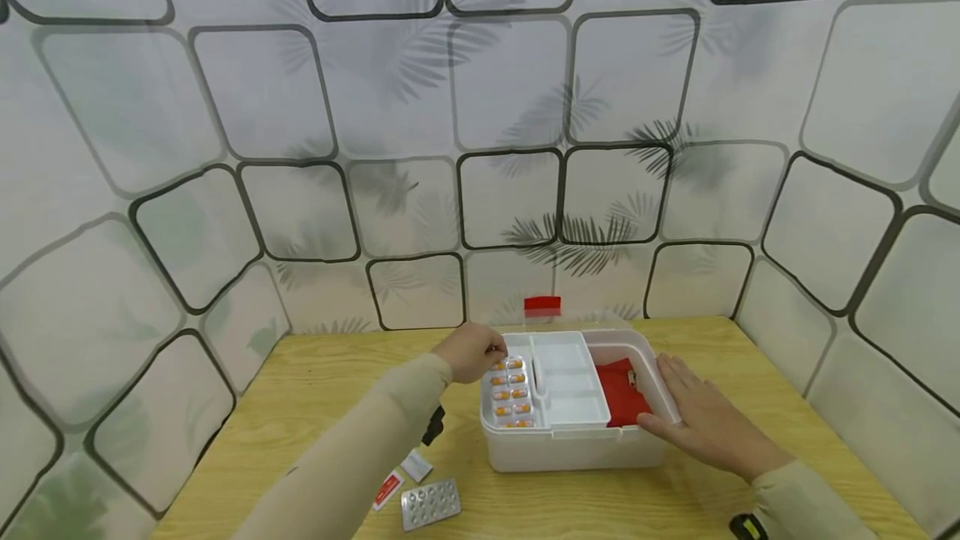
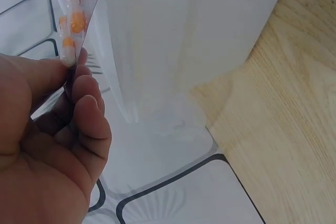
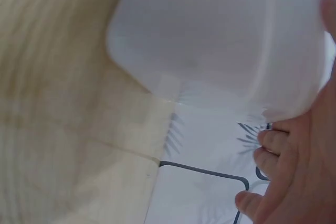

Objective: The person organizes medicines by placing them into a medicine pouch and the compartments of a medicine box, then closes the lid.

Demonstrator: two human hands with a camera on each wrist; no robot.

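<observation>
In the head view, my left hand (image 1: 471,352) pinches the far end of a blister pack of orange-and-white capsules (image 1: 512,395). The pack lies over the left part of a white plastic box (image 1: 573,450). The left wrist view shows the thumb and fingers gripping the edge of the capsule pack (image 2: 77,22). My right hand (image 1: 708,415) rests against the box's right side, fingers stretched along the rim. In the right wrist view, that hand (image 3: 302,166) touches the box wall (image 3: 210,40). Inside the box are a white compartment tray (image 1: 566,373) and a red pouch (image 1: 621,394) with a zip.
On the wooden table (image 1: 330,357), left of the box, lie a silver blister pack (image 1: 431,505), a red-and-white packet (image 1: 387,490) and a small white packet (image 1: 416,466). A clear lid with a red tab (image 1: 542,306) stands up behind the box, near the patterned wall covering (image 1: 510,198).
</observation>
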